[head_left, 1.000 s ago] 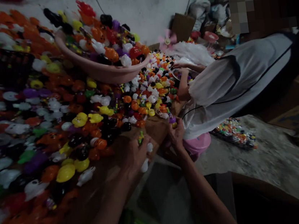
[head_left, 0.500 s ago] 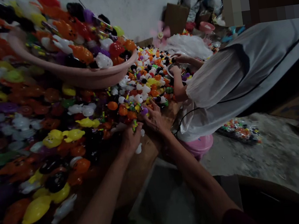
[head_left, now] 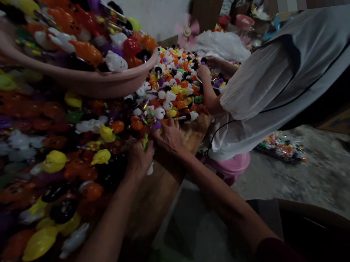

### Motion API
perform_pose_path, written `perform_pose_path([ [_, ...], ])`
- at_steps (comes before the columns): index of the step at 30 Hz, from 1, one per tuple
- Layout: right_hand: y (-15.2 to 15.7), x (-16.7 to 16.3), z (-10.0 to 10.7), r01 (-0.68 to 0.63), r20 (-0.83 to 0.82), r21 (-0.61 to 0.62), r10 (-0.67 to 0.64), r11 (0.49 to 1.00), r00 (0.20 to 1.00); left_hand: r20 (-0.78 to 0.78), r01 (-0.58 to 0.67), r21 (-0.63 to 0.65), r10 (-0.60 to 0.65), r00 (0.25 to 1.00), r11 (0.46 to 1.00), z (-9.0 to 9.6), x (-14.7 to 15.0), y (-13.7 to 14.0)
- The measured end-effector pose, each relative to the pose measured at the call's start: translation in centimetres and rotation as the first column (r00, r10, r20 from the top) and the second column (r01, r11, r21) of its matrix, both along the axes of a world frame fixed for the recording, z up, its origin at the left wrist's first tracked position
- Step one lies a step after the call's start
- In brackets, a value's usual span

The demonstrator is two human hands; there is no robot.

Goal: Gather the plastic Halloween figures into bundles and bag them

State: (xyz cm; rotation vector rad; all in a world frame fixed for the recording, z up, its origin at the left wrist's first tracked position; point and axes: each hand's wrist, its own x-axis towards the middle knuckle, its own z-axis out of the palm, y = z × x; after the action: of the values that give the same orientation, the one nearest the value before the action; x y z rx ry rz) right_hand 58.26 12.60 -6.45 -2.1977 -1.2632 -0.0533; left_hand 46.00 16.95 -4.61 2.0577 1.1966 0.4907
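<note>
My left hand (head_left: 139,155) is closed over the brown board's edge, its fingers pinching a small clear tube with yellow and green bits (head_left: 144,141). Under that hand a small white piece (head_left: 150,168) shows; whether the hand holds it I cannot tell. My right hand (head_left: 172,136), just right of the left, has its thumb and fingers around a small purple piece (head_left: 156,126), the other fingers partly spread. Ahead of both hands lies a heap of small plastic animal-shaped toys, among them a white round one (head_left: 159,113) and an orange one (head_left: 136,123).
A pink basin (head_left: 92,82) heaped with toys stands at upper left. To the right, a co-worker's hand (head_left: 203,72) works over a bowl. A pink stool (head_left: 232,164), a bag of toys (head_left: 284,147) and a cardboard box (head_left: 320,219) are on the floor side.
Both my hands have shifted left, the purple piece moving along with the right hand. A yellow toy left of them sits differently. The co-worker's hands have moved a little over the bowl.
</note>
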Motion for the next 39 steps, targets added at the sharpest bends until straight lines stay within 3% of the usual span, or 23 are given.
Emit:
perform_pose_path([
  [5, -0.9, -0.3, 2.0, 0.026, 0.007, -0.055, -0.026, 0.998, 1.0, -0.249, 0.136, 0.16, -0.093, 0.964, 0.978, 1.4, -0.6, -2.8],
  [11, -2.5, 1.8, 2.5, 0.014, 0.158, -0.117, 0.004, 0.993, 0.987, -0.413, 0.196, 0.324, -0.048, 0.909, 0.926, 1.6, -0.3, -6.5],
  [15, -2.5, 3.9, 1.0, -0.173, 0.223, 0.012, 0.166, 0.985, 0.961, -0.443, 0.261, 0.38, -0.073, 0.893, 0.888, 0.1, 0.5, -7.9],
  [19, -4.6, 4.4, 0.4, -0.31, 0.18, 0.246, 0.271, 0.918, 0.946, -0.461, 0.294, 0.431, -0.072, 0.885, 0.854, -1.0, 1.0, -8.3],
  [21, -6.8, 4.4, 0.5, -0.252, 0.223, 0.35, 0.181, 0.902, 0.958, -0.467, 0.318, 0.444, -0.086, 0.88, 0.838, -1.5, 1.2, -8.1],
  [23, -9.1, 4.8, 0.2, -0.088, 0.236, 0.364, 0.0, 0.927, 0.972, -0.463, 0.323, 0.451, -0.091, 0.882, 0.832, -1.9, 1.2, -8.0],
  [25, -10.5, 5.6, -0.6, 0.061, 0.221, 0.25, -0.118, 0.966, 0.968, -0.457, 0.324, 0.463, -0.091, 0.885, 0.825, -2.2, 1.4, -8.0],
  [28, -10.4, 6.8, -2.2, 0.114, 0.228, 0.011, -0.113, 0.993, 0.967, -0.449, 0.349, 0.481, -0.117, 0.886, 0.804, -2.3, 2.1, -8.1],
  [31, -9.4, 7.5, -2.7, 0.202, 0.235, -0.044, -0.186, 0.978, 0.954, -0.431, 0.367, 0.491, -0.146, 0.891, 0.79, -1.9, 2.9, -8.2],
  [36, -9.9, 6.7, -1.7, 0.325, 0.123, 0.12, -0.339, 0.938, 0.933, -0.393, 0.348, 0.496, -0.152, 0.907, 0.796, -1.1, 2.8, -8.1],
  [39, -11.1, 4.6, -1.3, 0.272, 0.035, 0.309, -0.297, 0.911, 0.954, -0.387, 0.375, 0.486, -0.19, 0.902, 0.789, -1.4, 1.2, -7.6],
])
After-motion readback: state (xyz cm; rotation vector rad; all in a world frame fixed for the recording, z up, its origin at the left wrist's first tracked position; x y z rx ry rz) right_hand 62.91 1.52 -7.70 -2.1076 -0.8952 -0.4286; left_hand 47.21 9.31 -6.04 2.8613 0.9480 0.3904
